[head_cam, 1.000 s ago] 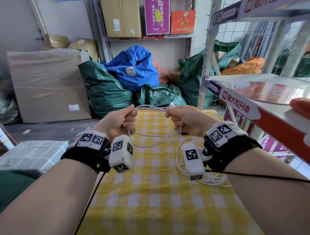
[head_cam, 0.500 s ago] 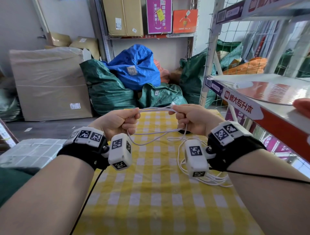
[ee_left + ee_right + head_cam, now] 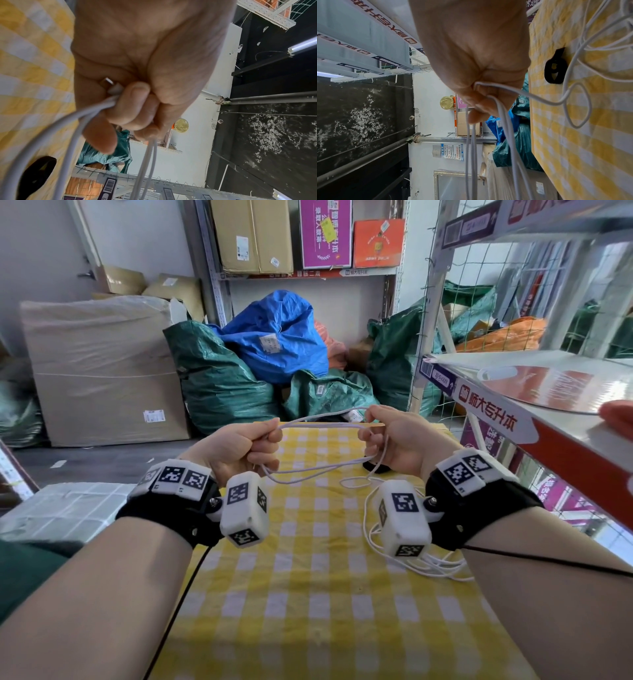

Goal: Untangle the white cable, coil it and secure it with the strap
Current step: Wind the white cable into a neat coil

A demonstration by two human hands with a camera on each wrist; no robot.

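Between two hands (image 3: 239, 448) (image 3: 400, 440), one white cable (image 3: 322, 424).

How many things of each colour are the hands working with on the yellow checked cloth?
White: 1, the white cable, gripped by the left hand and the right hand.
Black: 1, the strap, lying on the yellow checked cloth.
Total: 2.

Head camera — above and behind both forearms, facing forward and down over the yellow checked tablecloth (image 3: 308, 594). Wrist cameras — close beneath each palm, looking along the fingers; both share the tablecloth (image 3: 30, 67) (image 3: 590, 148) and black strap (image 3: 38, 174) (image 3: 555, 67).
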